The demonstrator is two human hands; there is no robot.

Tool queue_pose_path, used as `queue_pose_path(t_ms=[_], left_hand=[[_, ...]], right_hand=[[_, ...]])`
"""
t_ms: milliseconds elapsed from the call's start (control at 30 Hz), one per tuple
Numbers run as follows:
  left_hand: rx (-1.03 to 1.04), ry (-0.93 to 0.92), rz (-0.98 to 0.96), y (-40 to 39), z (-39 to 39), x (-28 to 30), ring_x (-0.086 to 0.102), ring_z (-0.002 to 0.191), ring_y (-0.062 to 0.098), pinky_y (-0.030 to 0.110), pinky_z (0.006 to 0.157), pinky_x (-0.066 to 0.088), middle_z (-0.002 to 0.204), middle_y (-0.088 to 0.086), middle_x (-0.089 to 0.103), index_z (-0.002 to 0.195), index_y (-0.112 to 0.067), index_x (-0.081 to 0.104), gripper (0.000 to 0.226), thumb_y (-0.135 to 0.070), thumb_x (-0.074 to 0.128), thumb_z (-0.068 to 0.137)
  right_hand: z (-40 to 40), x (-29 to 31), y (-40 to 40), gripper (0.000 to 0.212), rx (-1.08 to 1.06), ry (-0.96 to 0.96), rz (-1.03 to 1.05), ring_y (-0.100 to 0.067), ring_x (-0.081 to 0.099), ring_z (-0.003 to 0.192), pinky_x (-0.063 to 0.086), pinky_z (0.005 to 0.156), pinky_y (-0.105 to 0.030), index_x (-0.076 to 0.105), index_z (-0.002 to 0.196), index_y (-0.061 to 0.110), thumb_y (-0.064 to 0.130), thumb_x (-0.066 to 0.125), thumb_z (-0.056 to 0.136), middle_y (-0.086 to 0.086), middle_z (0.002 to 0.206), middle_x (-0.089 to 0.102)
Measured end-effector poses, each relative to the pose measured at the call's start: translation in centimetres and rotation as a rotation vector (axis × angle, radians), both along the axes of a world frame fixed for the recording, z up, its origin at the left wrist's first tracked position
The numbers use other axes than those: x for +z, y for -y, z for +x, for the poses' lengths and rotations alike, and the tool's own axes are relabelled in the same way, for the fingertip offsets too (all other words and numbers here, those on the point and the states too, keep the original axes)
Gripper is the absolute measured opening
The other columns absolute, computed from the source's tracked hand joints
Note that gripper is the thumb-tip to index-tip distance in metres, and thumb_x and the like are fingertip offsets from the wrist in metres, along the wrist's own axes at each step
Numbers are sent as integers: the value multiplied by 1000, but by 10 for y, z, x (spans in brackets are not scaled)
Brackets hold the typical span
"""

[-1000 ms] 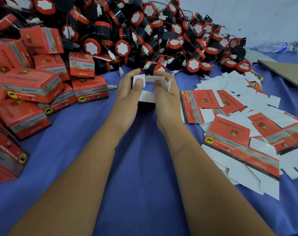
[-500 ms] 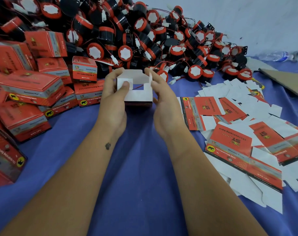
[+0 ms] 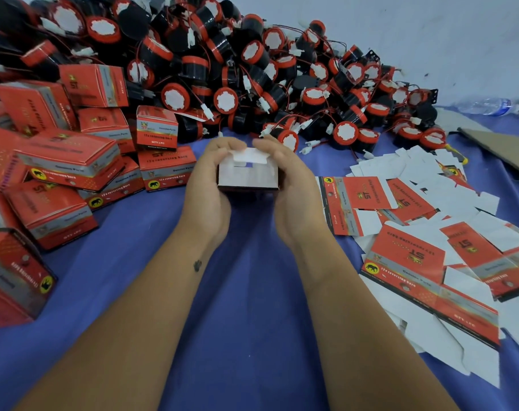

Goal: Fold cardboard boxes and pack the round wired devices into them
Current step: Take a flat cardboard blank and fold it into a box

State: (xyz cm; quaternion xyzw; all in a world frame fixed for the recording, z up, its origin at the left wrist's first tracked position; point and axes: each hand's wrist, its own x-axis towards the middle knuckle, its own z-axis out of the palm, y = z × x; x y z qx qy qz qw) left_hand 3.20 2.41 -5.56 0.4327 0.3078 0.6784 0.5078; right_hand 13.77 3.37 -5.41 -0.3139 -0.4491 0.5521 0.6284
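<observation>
A small cardboard box (image 3: 247,176), white inside face toward me, is held between both hands above the blue cloth. My left hand (image 3: 206,185) grips its left side, fingers curled over the top edge. My right hand (image 3: 293,185) grips its right side, fingertips pressing the white end flaps (image 3: 250,157) down. A big heap of round black-and-red wired devices (image 3: 222,78) lies just beyond the box. Flat unfolded red-and-white box blanks (image 3: 415,256) are spread at the right.
Several folded red boxes (image 3: 65,161) are stacked at the left. A brown cardboard sheet (image 3: 501,149) and a clear plastic bottle (image 3: 492,106) lie at the far right by the white wall. Blue cloth (image 3: 252,307) covers the table.
The box's open end flaps have been folded inward and down. Both hands closed in around the box, which sits a little lower and nearer to me.
</observation>
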Motion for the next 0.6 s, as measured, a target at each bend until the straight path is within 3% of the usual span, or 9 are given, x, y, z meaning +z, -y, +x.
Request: queue_pose_path(t_ms=[100,167,233,367,433,533,600], left_hand=[[83,-89,-47,-6,-4,0,57,101,11,22,82,49,121,1,57,114,-33,59,34,-8,40,101],[111,-156,-76,-9,-5,0,56,107,9,18,83,48,132,0,54,124,-34,54,40,-4,42,100],[157,-292,-77,-9,-7,-2,56,110,5,18,85,47,136,-3,53,132,-33,50,44,-4,44,99],[205,-506,-33,-9,-13,-3,56,114,-3,11,86,47,137,-5,56,141,-20,50,46,-8,54,97],[183,-546,-14,-9,-21,-1,59,117,7,19,92,51,135,0,59,141,-14,52,51,-5,64,92],[161,-537,21,-5,-31,2,63,110,3,28,97,53,124,-4,66,127,-19,62,50,6,71,83],[165,-569,54,-4,-32,4,62,115,2,30,102,51,128,-1,65,113,-21,65,47,11,73,79]], right_hand=[[5,0,-1,31,25,17,-5,-12,50,130,39,112,-37,70,114,26,9,49,98,6,136,59],[7,-2,-2,40,4,55,7,0,59,114,47,101,-26,62,127,22,1,51,95,15,122,65],[8,-3,-2,49,-27,117,21,2,61,103,51,90,-21,56,134,18,-7,53,91,16,116,63],[8,-3,1,44,-166,271,92,-14,59,113,53,89,-25,62,119,17,-11,59,86,-2,121,63],[6,-2,3,42,-206,302,117,-10,60,110,52,86,-21,63,105,26,-10,63,83,3,114,65],[5,-4,3,40,-273,438,139,-4,61,101,52,85,-21,61,92,32,-5,69,79,13,100,66],[2,-6,4,38,-339,534,173,3,59,91,47,77,-11,57,82,34,-1,71,77,17,91,64]])
